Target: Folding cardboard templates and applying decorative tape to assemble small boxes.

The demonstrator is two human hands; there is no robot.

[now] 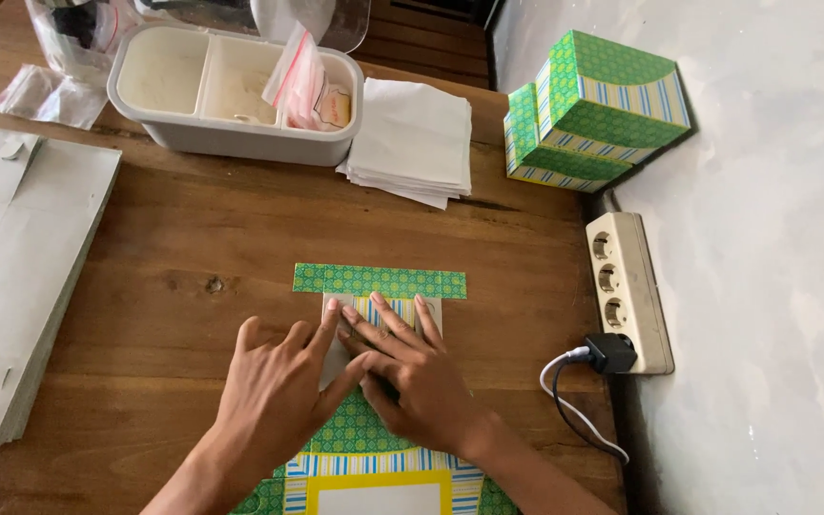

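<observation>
Pressing both flat, open palms, left hand (278,391) and right hand (412,367), on the green patterned flat cardboard box blank (379,281) at six o'clock on the wooden worktop (193,248), we should crease firmly along the fold.

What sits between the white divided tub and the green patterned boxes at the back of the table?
In the head view, a stack of white paper sheets lies between the white divided tub and the green patterned boxes, on the wooden table.
</observation>
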